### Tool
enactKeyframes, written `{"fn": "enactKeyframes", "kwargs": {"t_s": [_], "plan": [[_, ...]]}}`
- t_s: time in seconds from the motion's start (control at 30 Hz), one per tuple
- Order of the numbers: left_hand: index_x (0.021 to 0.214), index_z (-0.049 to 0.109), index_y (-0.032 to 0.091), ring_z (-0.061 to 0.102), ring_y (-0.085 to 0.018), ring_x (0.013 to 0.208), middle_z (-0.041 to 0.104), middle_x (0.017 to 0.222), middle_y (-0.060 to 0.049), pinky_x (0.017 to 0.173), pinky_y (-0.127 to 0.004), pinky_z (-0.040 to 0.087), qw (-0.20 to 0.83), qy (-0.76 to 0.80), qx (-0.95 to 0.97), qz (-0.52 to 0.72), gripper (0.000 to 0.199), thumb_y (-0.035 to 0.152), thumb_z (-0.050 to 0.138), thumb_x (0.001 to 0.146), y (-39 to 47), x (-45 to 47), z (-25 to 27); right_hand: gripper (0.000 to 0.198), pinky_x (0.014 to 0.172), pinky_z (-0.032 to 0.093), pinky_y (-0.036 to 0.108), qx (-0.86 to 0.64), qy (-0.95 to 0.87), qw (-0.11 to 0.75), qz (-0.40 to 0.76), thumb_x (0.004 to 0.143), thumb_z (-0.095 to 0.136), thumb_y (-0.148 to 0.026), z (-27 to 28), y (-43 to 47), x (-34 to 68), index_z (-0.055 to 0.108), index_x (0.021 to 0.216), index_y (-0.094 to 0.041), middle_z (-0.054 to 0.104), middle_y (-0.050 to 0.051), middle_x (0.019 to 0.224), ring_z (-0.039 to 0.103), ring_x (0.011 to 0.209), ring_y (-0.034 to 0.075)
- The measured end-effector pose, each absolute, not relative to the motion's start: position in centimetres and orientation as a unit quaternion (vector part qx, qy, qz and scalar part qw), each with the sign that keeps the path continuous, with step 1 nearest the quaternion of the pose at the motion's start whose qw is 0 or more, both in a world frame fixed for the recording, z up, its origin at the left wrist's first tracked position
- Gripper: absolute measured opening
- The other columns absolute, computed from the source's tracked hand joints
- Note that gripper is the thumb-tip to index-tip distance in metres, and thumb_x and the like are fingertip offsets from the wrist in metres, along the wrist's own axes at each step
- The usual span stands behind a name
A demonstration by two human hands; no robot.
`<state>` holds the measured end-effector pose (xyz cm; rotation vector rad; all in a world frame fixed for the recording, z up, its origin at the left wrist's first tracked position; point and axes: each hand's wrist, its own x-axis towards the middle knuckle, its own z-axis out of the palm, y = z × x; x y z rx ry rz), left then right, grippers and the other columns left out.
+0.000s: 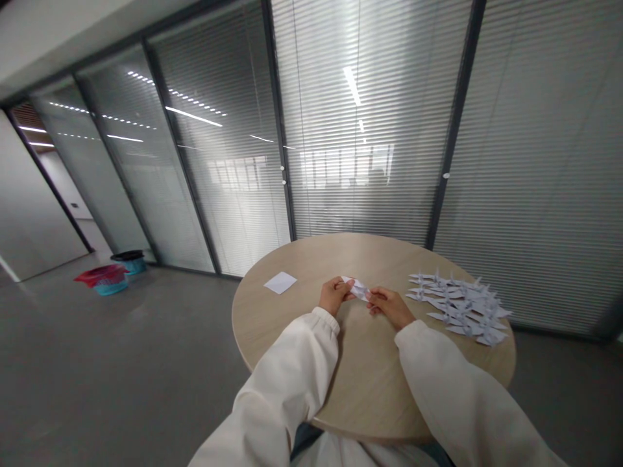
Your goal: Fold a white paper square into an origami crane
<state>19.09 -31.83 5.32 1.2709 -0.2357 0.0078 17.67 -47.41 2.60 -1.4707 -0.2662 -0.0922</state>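
Note:
A small piece of folded white paper [359, 289] is held between my two hands, a little above the middle of the round table. My left hand [333, 295] pinches its left end, the thumb lying on top. At the other end, the fingers of my right hand [392, 307] are closed on the paper. The exact folds are too small to make out. On the table to the left lies a flat white paper sheet [280, 283]. Several folded paper cranes [460, 305] stand grouped at the right, beyond my right hand.
The round wooden table [360, 250] has its far edge close to a glass partition with blinds [360, 130]. Two blue bins stand on the floor at the left, one with a red liner [102, 275], the other with a black liner [127, 256].

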Motion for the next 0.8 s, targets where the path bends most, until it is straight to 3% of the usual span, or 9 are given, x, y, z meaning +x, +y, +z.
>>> {"fn": "enactKeyframes", "kwargs": {"t_s": [0.2, 0.8], "plan": [[0.073, 0.063, 0.008, 0.057, -0.013, 0.060, 0.063, 0.066, -0.005, 0.064, -0.027, 0.048, 0.795, -0.107, 0.597, -0.005, 0.036, 0.035, 0.072, 0.052, -31.90, 18.77, 5.57, 0.028, 0.039, 0.035, 0.018, -0.725, -0.148, 0.671, -0.060, 0.066, 0.061, -0.042, 2.81, -47.68, 17.54, 0.063, 0.072, -0.014, 0.058, -0.002, 0.051, 0.046, 0.039, 0.007], [0.071, 0.065, 0.007, 0.057, -0.013, 0.059, 0.064, 0.066, -0.007, 0.062, -0.026, 0.047, 0.774, -0.123, 0.621, -0.014, 0.039, 0.038, 0.073, 0.050, -31.72, 18.63, 5.75, 0.033, 0.043, 0.038, 0.021, -0.748, -0.150, 0.641, -0.081, 0.064, 0.060, -0.047, 3.28, -47.65, 17.15, 0.062, 0.071, -0.014, 0.058, 0.000, 0.049, 0.048, 0.041, 0.010]]}}
